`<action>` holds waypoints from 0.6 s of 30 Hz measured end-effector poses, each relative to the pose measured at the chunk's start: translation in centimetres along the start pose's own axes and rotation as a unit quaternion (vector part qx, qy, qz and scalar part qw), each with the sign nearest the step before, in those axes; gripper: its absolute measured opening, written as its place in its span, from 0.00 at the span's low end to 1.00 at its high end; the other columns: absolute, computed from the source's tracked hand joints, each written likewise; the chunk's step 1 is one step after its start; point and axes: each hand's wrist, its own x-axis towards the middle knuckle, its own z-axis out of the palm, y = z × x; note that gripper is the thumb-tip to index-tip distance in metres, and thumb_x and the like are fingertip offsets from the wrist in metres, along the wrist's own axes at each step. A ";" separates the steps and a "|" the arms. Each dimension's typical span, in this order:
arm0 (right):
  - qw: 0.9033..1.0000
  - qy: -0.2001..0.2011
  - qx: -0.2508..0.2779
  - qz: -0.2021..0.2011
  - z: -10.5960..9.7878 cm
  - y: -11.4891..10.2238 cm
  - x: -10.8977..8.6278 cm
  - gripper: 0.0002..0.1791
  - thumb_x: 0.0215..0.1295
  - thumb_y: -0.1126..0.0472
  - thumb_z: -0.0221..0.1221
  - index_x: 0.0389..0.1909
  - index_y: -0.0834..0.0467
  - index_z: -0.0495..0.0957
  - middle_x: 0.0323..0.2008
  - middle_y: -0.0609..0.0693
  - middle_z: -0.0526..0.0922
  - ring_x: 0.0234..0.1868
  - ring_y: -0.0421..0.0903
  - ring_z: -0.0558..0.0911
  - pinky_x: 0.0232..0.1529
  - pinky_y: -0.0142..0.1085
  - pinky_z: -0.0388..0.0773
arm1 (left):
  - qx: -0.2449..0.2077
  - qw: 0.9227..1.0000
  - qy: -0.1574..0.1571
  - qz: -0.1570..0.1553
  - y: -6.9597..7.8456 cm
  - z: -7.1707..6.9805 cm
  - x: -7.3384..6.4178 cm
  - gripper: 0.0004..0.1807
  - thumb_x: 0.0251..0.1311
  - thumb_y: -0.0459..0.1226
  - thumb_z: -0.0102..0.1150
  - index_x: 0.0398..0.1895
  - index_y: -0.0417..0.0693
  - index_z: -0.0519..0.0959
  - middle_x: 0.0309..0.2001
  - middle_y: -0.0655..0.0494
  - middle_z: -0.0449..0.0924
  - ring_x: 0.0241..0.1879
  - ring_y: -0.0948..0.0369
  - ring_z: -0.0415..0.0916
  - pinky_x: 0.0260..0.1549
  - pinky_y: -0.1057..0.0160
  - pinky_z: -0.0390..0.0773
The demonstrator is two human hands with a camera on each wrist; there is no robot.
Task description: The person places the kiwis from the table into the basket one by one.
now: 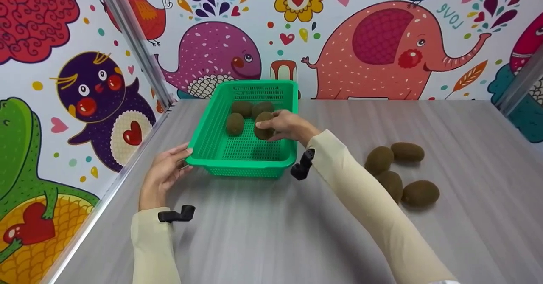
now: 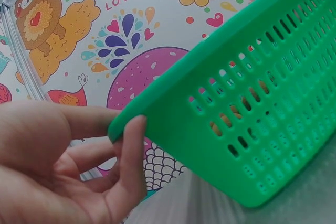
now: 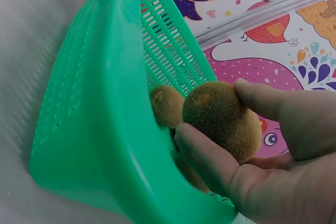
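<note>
Kiwi [image 1: 262, 127] pinched by right hand [image 1: 290, 126], basket [image 1: 242, 164] beneath it gripped at corner by left hand [image 1: 166, 169], presumably to stop sliding.

We look into a booth-like enclosure [image 1: 322, 25], where a grey wood-grain tabletop [image 1: 237, 233] runs back to bright printed wall panels [image 1: 263, 8]. A salmon-coloured elephant [image 1: 382, 59], a purple whale [image 1: 216, 48] and a penguin-like bird [image 1: 108, 110] decorate the walls, giving us a playroom look, while metal strips [image 1: 135, 42] line the corners. Whether it stands in a home, lab or shop, we cannot tell.
</note>
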 end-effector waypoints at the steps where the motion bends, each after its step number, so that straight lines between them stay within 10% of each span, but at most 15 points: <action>1: 1.000 0.000 0.001 0.000 0.1 0.0 0.0 0.44 0.70 0.59 0.61 0.77 0.64 0.47 0.71 0.61 0.63 0.71 0.57 0.70 0.65 0.48 0.76 | 0.000 1.000 0.000 0.000 0.0 0.0 0.0 0.34 0.72 0.38 0.56 0.77 0.38 0.57 0.36 0.67 0.83 0.35 0.70 0.80 0.37 0.72 0.82; 18: 0.999 0.012 0.000 0.031 2.4 1.2 0.7 0.47 0.74 0.65 0.54 0.80 0.60 0.31 0.81 0.56 0.40 0.78 0.55 0.58 0.67 0.50 0.73 | 0.002 1.000 -0.002 -0.001 0.0 0.0 -0.1 0.34 0.73 0.38 0.54 0.77 0.38 0.56 0.36 0.68 0.83 0.34 0.71 0.79 0.37 0.73 0.82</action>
